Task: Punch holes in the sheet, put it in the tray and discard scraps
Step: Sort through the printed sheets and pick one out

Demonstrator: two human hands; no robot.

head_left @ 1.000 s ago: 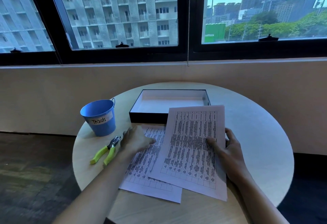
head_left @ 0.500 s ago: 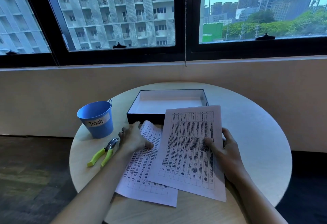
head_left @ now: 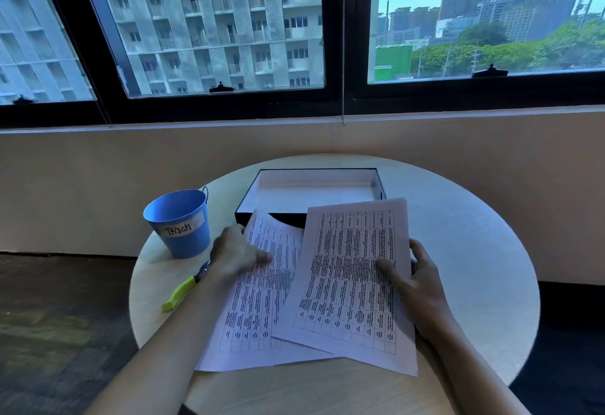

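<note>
Nearest the person, two printed sheets are lying overlapped on the round tabletop (head_left: 474, 250), long axes running away from the body and leaning a little to the right. The right sheet (head_left: 350, 287) is lying on top; the right hand (head_left: 415, 283) is pinching its right edge, thumb pressing on the printed face and the other fingers curling behind the edge. The left sheet (head_left: 262, 300) is sitting partly beneath it, and the left hand (head_left: 237, 257) is lying open across its upper left part, fingers spread flat, while the far left corner is curling up off the surface. So each hand is already touching one sheet, and neither is reaching for a tool. The hole punch (head_left: 185, 287), with its yellow-green handles, is lying just left of the left wrist, partly hidden by that arm, pointing diagonally toward the far right; the left hand is plainly the nearer one to it, which is probably what the next move is depending on. Just beyond the punch the blue trash bucket (head_left: 178, 221) is standing upright. Farthest, the black tray (head_left: 311, 191) is sitting open, its near wall being overlapped by the sheets' far corners.
</note>
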